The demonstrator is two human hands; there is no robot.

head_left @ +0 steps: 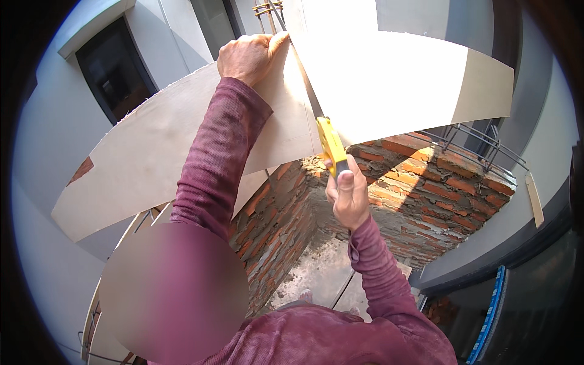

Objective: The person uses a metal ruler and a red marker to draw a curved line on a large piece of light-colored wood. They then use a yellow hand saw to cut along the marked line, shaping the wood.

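Note:
A wide, pale plywood board [152,140] with curved edges stretches across the view in front of me. My left hand [248,59] is closed over its far edge, the fingers bent down behind it. A hand saw [328,141] with a yellow and dark grey handle is in the closed grip of my right hand [351,198], by the board's near edge. From the handle its blade slants up and left across the board, passing just right of my left hand. A thin pencil-like line runs beside the blade. Glare hides the surface right of the saw.
Below the board stand rough brick walls [447,191] with mortar, meeting in a corner. Steel rebar [480,146] sticks out at the right, near a thin wood strip [535,199]. Dark windows [115,70] and grey walls surround the spot. A blurred disc covers the lower left.

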